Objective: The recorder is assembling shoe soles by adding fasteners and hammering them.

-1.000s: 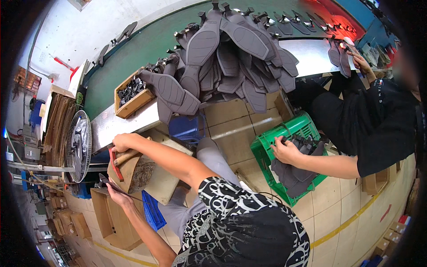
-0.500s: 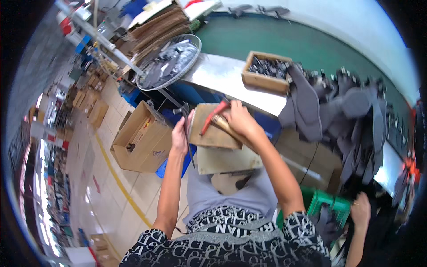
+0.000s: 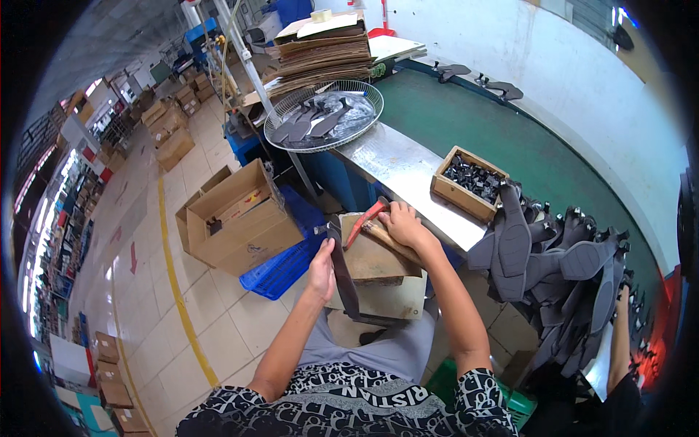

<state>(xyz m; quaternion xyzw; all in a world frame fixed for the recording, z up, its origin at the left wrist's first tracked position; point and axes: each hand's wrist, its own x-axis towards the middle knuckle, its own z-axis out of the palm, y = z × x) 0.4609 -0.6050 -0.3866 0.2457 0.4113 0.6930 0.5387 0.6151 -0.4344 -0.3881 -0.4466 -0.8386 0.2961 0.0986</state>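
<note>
My left hand is closed on a long dark grey shoe insole, held on edge by the near left side of a worn wooden block. A small black piece shows at the insole's upper end. Over the block, my right hand is closed round a hammer with a red head and a wooden handle, which runs back under my forearm. The block rests on a pale stand between my knees.
A wooden box of small black parts stands on the metal bench edge. To its right hang heaped grey insoles, with another person's arm reaching in. A wire basket, a carton and a blue crate are at left.
My view has turned, so the bench sits lower and farther right. The insole has swung across the block's near left side. The other person's hand has gone from the green crate to the heaped insoles.
</note>
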